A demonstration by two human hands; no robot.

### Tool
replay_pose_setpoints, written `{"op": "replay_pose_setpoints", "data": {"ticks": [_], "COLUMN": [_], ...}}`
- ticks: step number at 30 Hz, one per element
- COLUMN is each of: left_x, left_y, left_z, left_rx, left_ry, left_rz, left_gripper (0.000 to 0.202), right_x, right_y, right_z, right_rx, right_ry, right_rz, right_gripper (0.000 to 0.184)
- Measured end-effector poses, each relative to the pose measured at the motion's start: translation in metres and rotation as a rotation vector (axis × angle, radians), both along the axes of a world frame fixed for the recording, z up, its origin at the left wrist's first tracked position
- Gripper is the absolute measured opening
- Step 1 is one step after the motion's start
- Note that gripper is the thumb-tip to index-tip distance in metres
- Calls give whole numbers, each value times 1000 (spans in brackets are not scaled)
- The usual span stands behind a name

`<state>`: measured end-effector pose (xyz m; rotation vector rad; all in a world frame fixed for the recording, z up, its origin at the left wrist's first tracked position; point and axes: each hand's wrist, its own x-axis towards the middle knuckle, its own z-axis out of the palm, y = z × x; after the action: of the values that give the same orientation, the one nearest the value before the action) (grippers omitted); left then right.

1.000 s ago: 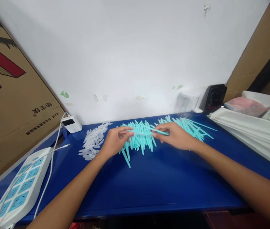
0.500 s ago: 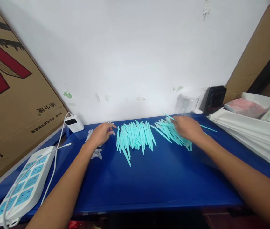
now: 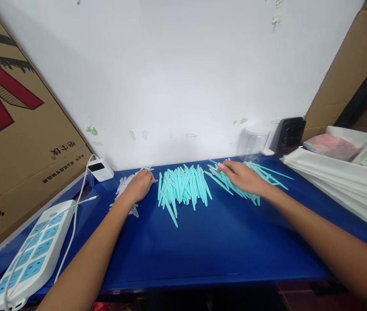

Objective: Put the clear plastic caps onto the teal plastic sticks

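Looking down in the head view, you find your right hand (image 3: 240, 176) nearer the slanted teal sticks (image 3: 218, 182), right of the middle teal pile (image 3: 185, 185); they run beneath and beside its narrowed fingers, near ends pointing rightward and toward you, any grip unclear. Left of that pile, your left hand (image 3: 140, 185) covers translucent pieces (image 3: 124, 185), fingers curled, hold uncertain; the pile's own sticks lie mostly lengthwise toward you.

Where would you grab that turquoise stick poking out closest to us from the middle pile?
I'd pinch the near end of the turquoise stick, fingers coming from the table's front edge. That narrow end juts past its neighbours over the blue tabletop, while its far end lies among the middle pile.
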<state>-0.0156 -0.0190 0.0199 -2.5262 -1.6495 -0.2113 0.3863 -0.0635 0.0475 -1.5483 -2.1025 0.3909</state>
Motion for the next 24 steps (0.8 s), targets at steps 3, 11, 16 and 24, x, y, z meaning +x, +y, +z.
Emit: {"op": "replay_pose_setpoints", "data": {"ticks": [3, 11, 16, 24], "left_x": [1, 30, 67, 84], "left_y": [0, -16, -42, -58], "left_z": [-2, 20, 32, 33], "left_rx": [21, -111, -268, -314], "left_ry": [-39, -643, -878, -970], "left_rz": [-16, -84, -196, -203], "left_gripper": [20, 25, 31, 31], "right_x": [-3, -9, -16, -20], "right_y": [-2, -8, -17, -21], "right_z": [-1, 1, 7, 5], "right_rx": [32, 61, 32, 12], "right_ry": [35, 318, 472, 406], "right_rz": [51, 181, 285, 361], "right_gripper": [51, 37, 33, 28]}}
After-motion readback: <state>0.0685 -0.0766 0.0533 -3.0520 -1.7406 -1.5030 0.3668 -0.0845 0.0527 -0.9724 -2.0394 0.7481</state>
